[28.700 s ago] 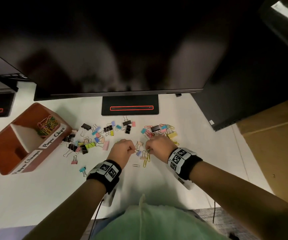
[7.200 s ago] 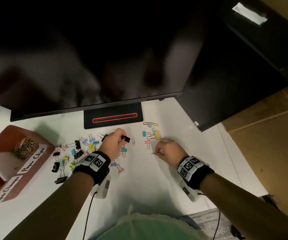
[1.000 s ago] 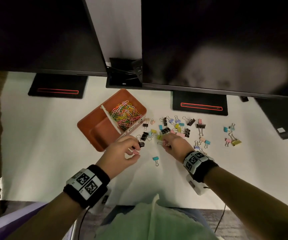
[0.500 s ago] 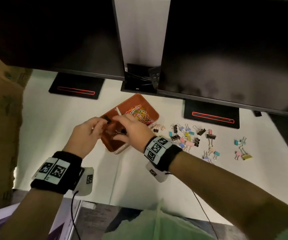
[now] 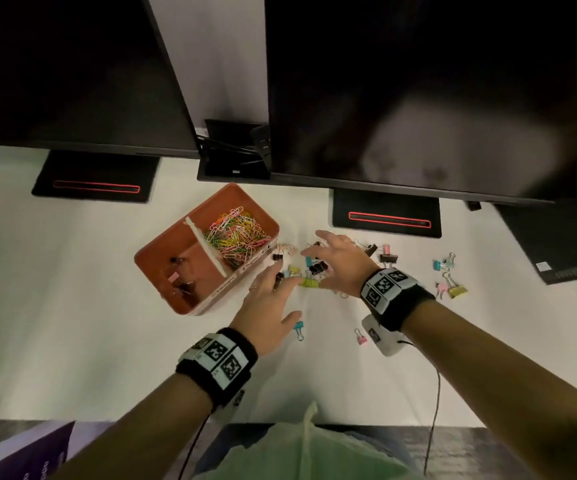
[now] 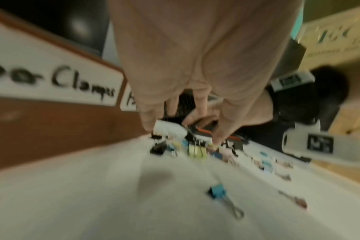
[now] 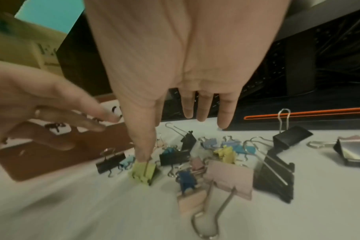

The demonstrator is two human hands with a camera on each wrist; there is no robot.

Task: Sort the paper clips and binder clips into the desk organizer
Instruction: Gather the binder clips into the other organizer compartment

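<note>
Yellow-green plastic sits right under the thumb tip of the right hand [image 7: 175,56], a binder clip [image 7: 143,173] it touches, I'd guess, to draw it out of the cluster; its other fingers are spread wide and straight above the remaining clips. The left hand [image 5: 266,306] reaches in beside it, fingers extended and holding nothing, toward a black binder clip [image 5: 279,277] lying just off its fingertips. Beyond those fingertips stands the brown desk organizer [image 5: 162,251], close by so each drop is short, with paper clips [image 5: 236,233] filling its far compartment and a few binder clips in the near one.
</note>
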